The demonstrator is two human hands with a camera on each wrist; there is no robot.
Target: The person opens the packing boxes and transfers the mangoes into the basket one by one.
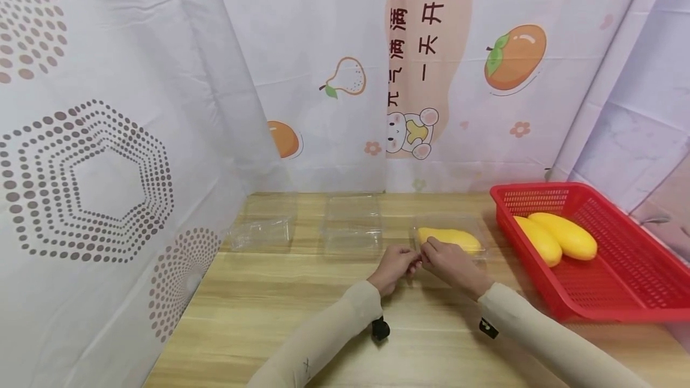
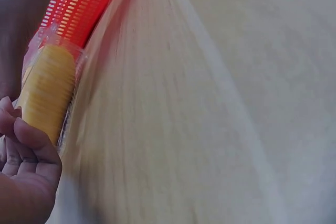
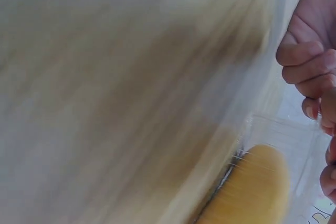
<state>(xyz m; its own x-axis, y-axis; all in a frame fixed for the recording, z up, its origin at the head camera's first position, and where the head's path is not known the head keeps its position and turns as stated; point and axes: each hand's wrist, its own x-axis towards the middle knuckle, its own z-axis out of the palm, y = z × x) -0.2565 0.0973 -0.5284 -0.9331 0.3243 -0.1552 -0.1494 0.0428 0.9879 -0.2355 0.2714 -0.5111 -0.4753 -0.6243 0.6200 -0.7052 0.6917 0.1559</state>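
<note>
A yellow mango (image 1: 450, 239) lies in a clear plastic box (image 1: 481, 252) on the wooden table. At the box's near left corner my left hand (image 1: 396, 267) and right hand (image 1: 448, 261) meet at the fingertips. The fingers of the left hand (image 3: 310, 69) are curled in the right wrist view. Only part of the right hand (image 3: 329, 169) shows there, beside the box. Whether a small thing or the box's edge is pinched between the fingertips is hidden. In the left wrist view, the mango (image 2: 48, 90) is just beyond my left fingers.
Two more clear plastic boxes, one in the middle (image 1: 353, 243) and one at the left (image 1: 261, 233), stand open along the back. At the right, a red basket (image 1: 620, 283) holds yellow mangoes (image 1: 566, 237). Printed curtains (image 1: 323, 29) hang behind and beside the table.
</note>
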